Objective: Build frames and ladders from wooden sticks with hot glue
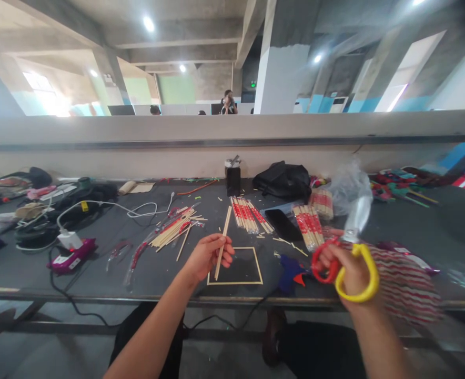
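Note:
My left hand (212, 253) is closed around a pair of wooden chopsticks (225, 226), held upright at a slant over the table. Below it, a square frame of thin sticks (258, 266) lies flat on the dark tabletop. My right hand (349, 268) grips scissors (357, 221) by their red and yellow handles, raised with the blades pointing up and away; motion blurs them a little. Loose chopsticks (171, 231) form a pile left of centre. Packs of chopsticks in red-printed wrappers (245, 215) lie beyond the frame.
A black phone (283, 223) and a black bag (283, 178) lie toward the back. A purple power strip (72, 256) with a white charger and cable sits at left. Striped cloth (408, 284) covers the right front. A person (228, 103) is beyond the partition.

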`<state>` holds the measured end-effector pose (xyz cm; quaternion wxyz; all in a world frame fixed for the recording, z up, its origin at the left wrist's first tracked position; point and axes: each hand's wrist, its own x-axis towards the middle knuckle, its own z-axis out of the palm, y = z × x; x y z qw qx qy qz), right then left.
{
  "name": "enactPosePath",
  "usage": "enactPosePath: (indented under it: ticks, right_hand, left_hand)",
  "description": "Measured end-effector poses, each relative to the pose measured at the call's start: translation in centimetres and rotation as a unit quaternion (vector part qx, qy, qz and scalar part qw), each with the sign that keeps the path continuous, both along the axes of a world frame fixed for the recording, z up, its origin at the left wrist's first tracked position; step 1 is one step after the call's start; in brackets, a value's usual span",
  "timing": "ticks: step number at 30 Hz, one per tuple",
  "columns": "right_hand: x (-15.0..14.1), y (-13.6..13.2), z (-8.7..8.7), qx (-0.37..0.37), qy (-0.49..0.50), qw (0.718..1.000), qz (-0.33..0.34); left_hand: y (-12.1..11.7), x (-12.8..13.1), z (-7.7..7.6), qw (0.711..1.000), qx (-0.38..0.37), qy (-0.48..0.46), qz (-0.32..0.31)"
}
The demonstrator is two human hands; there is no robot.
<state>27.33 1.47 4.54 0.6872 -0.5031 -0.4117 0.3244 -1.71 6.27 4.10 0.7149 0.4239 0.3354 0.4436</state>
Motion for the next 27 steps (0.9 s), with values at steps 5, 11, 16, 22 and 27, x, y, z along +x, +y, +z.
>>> enactPosePath:
  ticks: [5,11,16,22,27]
  right_hand:
    - [-7.4,-2.5,-0.6,-0.05,0.068,0.973,0.214]
    - [-10.5,-3.2,-2.7,-0.111,0.041,0.944,0.308]
    - [-10.0,-2.5,-2.9,-0.083,0.097,0.928,0.35]
    - [-8.8,-2.1,-3.4,-0.071,0.145,0.919,0.359]
    - [-8.0,-2.3,-3.3,-0.054,0.132,0.929,0.342]
  left_hand:
    - [-1.1,-0.4,1.0,0.997,0.017,0.076,0.009]
    - [0.7,-3.0,0.4,0.924,0.04,0.362,0.12]
    - [3.7,-4.9,-0.3,0.858,0.047,0.493,0.136]
    - [4.0,-5.7,0.6,0.786,0.101,0.577,0.197]
    - [2.0,-4.8,-0.1,0.806,0.106,0.566,0.138]
